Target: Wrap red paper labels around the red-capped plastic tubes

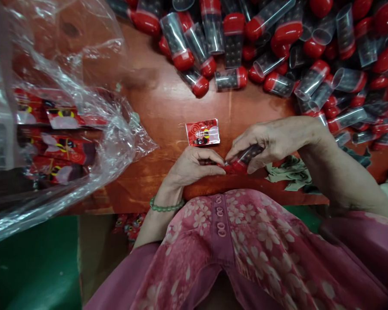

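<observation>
My right hand [265, 144] is closed around a clear tube with a red cap [247, 156], dark balls showing inside. The tube lies tilted, its red end toward my left hand [198, 163]. The fingers and thumb of that left hand are pinched together beside the red end. Small and partly hidden, whatever they hold cannot be made out. Just above my left hand, a red printed packet [202, 132] with a yellow and black picture rests on the table [168, 112].
A heap of red-capped clear tubes [278, 34] with dark balls covers the back and right. On the left, a large clear plastic bag [93, 47] holds several red printed packets [64, 148]. A crumpled pale green cloth [289, 172] lies beneath my right forearm.
</observation>
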`<state>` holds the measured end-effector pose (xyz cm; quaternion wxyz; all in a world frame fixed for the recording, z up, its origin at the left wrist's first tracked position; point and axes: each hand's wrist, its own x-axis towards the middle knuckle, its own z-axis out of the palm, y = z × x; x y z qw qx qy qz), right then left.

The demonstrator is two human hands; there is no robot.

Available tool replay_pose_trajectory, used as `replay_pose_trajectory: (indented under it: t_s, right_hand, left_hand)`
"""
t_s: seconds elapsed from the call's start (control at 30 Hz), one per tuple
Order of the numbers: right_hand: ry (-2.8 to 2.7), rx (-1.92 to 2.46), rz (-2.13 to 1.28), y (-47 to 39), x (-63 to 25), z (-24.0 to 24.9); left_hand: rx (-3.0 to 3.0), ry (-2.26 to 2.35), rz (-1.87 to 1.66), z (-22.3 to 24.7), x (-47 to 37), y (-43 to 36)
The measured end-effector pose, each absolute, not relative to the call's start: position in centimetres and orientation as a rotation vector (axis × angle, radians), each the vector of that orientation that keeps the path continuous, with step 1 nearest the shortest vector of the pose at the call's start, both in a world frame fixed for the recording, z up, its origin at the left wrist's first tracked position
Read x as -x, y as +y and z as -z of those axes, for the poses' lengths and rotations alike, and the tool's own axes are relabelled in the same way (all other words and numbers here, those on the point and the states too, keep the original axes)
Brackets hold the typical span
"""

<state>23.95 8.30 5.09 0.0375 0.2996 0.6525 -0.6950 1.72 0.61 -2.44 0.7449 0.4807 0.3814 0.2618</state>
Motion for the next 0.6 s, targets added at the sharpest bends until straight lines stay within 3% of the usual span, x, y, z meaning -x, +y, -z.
replay_pose_trajectory:
  t_s: [0.4,0.6]
  right_hand:
    - [1.990,-0.825,2.038,8.6,-23.9,-5.3]
    - [2.265,-1.484,2.135,6.1,-25.7,-4.2]
  left_hand:
    - [-1.080,0.943,-0.692,2.6,-1.2,0.6]
    - [-1.190,1.111,-0.814,2.0,-1.2,-0.2]
